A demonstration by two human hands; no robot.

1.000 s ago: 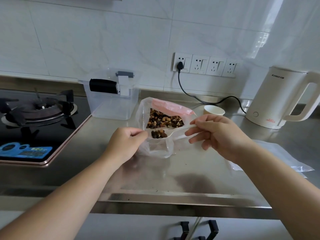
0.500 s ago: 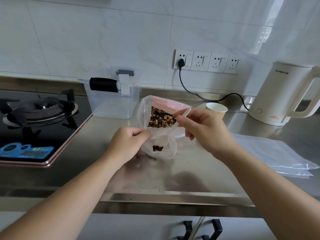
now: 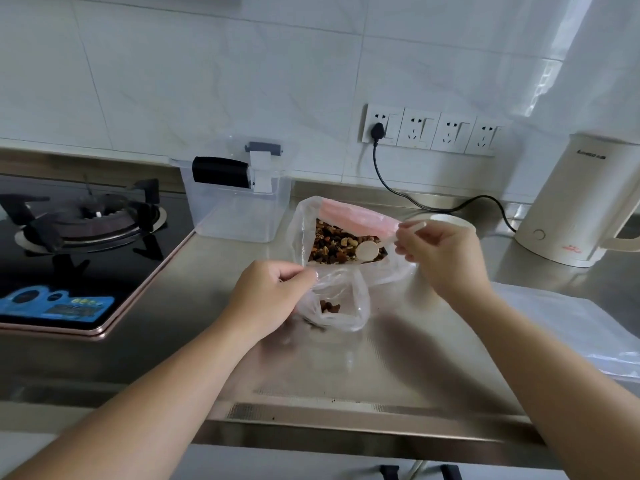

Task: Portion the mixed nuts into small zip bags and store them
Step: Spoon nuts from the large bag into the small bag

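A steel counter [image 3: 398,358] fills the lower view. At nine o'clock sits a black gas hob [image 3: 86,244]; at three o'clock stands a cream electric kettle [image 3: 581,202], its black cord [image 3: 433,202] running to a wall socket strip [image 3: 429,131] at one o'clock. At eleven o'clock, against the tiled wall, is a clear storage box [image 3: 239,202] with a black roll across its rim. Flat plastic sheets [image 3: 571,327] lie at four o'clock.

At centre, a large clear bag [image 3: 304,223] with a pink top band stands open, holding mixed nuts [image 3: 336,245]. Just in front of it, at six o'clock from the big bag, a small zip bag [image 3: 346,306] sits on the counter with a few nuts at its bottom. The left hand [image 3: 266,299] is closed, pinching the small bag's mouth. The right hand [image 3: 440,258] pinches the handle of a white spoon [image 3: 369,251], whose bowl rests on the nuts inside the large bag. A paper cup [image 3: 453,220] peeks out behind the right hand.
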